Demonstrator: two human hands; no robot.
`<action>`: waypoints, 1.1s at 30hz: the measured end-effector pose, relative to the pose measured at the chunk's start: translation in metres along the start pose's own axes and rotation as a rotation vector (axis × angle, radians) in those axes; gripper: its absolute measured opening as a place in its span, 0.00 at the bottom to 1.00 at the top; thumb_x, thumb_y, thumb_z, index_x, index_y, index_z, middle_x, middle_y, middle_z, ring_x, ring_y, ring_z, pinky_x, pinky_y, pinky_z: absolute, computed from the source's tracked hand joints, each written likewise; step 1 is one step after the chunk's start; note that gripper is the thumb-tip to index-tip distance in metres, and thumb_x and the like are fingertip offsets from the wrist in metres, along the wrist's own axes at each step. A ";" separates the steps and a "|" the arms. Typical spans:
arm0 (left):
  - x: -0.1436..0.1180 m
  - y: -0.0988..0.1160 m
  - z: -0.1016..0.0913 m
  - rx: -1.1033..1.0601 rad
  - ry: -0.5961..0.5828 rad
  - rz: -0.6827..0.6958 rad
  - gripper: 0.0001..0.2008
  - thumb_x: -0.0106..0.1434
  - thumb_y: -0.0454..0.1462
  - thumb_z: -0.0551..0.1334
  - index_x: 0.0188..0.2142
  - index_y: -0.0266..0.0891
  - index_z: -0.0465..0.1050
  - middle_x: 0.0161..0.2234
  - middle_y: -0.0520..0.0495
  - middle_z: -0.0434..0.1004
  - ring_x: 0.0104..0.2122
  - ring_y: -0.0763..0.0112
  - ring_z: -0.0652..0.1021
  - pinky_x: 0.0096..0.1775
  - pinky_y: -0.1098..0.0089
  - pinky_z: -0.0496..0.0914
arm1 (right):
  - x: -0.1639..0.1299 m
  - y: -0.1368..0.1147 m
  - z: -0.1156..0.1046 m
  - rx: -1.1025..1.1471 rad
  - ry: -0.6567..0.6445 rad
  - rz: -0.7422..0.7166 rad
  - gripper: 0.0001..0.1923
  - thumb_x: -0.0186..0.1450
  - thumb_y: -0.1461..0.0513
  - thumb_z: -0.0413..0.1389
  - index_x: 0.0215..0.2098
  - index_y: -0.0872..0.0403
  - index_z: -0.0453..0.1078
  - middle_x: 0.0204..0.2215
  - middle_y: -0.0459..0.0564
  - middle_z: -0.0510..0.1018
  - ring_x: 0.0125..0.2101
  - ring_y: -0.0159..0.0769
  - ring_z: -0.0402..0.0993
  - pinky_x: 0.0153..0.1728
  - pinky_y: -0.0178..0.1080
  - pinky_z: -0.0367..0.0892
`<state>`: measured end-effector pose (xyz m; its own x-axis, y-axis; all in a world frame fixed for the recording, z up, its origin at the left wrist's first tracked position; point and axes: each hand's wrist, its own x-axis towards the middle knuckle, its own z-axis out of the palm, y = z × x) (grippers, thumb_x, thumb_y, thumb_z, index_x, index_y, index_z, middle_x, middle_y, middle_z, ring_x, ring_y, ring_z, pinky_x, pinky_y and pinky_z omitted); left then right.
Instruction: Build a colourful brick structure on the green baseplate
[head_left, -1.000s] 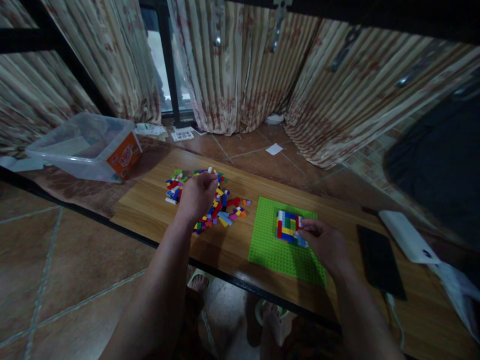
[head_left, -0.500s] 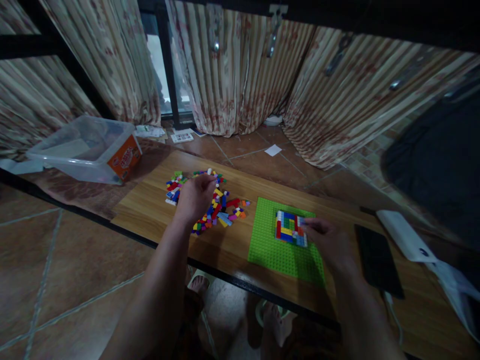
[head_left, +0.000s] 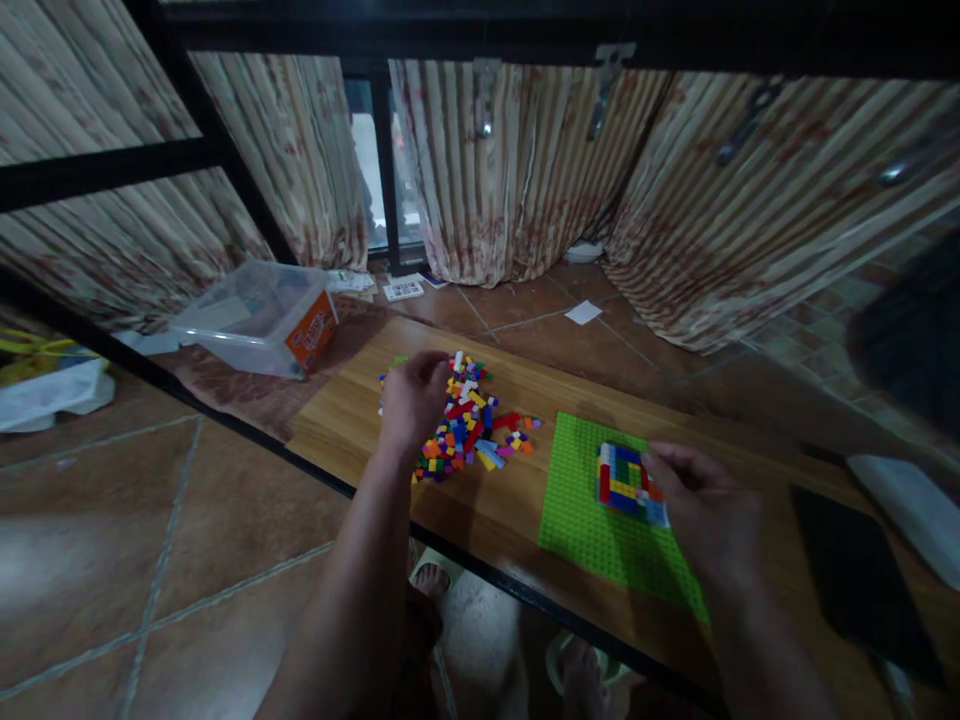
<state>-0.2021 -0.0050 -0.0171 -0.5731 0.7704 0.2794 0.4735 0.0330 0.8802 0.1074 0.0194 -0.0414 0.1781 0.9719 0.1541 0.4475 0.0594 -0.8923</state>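
My left hand [head_left: 415,398] hovers over the left side of a pile of loose toy bricks [head_left: 480,410] in many colours. Its fingers are curled together, and whatever they might hold is hidden. On a green studded baseplate [head_left: 581,500] sits a low square of joined bricks [head_left: 624,480] in blue, red, yellow, green and white. My right hand [head_left: 701,495] is at the right edge of that square, thumb and fingers closed and covering its right side. Whether a brick is between these fingertips I cannot see.
A clear plastic box [head_left: 240,345] with an orange label stands beyond the table's left end. A dark phone-like slab [head_left: 855,570] and a white device [head_left: 907,510] lie on the right of the wooden table [head_left: 337,405]. Striped curtains [head_left: 517,180] hang behind.
The camera view has swung left, so everything sits further right in the picture. My left hand stays over the pile; my right hand stays by the brick square, covering more of its right edge.
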 end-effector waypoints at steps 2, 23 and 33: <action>0.002 -0.003 -0.003 -0.047 0.045 -0.024 0.15 0.59 0.38 0.58 0.41 0.34 0.78 0.31 0.45 0.80 0.29 0.69 0.77 0.32 0.72 0.68 | -0.008 -0.003 0.009 0.010 -0.080 -0.040 0.14 0.56 0.52 0.61 0.34 0.53 0.76 0.32 0.50 0.81 0.32 0.38 0.77 0.34 0.41 0.72; 0.006 -0.009 -0.017 -0.158 0.120 -0.060 0.12 0.59 0.34 0.58 0.40 0.34 0.77 0.33 0.45 0.81 0.32 0.70 0.79 0.35 0.73 0.71 | -0.106 -0.045 0.126 -0.125 -0.631 -0.640 0.11 0.68 0.63 0.50 0.43 0.50 0.74 0.39 0.51 0.75 0.40 0.36 0.71 0.42 0.39 0.68; 0.008 -0.012 -0.022 -0.198 0.111 -0.054 0.12 0.59 0.35 0.58 0.39 0.34 0.77 0.31 0.46 0.80 0.31 0.71 0.79 0.33 0.73 0.71 | -0.112 -0.046 0.152 -0.276 -0.531 -0.653 0.06 0.65 0.63 0.54 0.37 0.52 0.74 0.35 0.51 0.73 0.39 0.39 0.69 0.43 0.42 0.67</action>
<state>-0.2273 -0.0132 -0.0173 -0.6694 0.6955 0.2612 0.3060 -0.0623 0.9500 -0.0668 -0.0573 -0.0822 -0.5864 0.7447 0.3188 0.5252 0.6491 -0.5503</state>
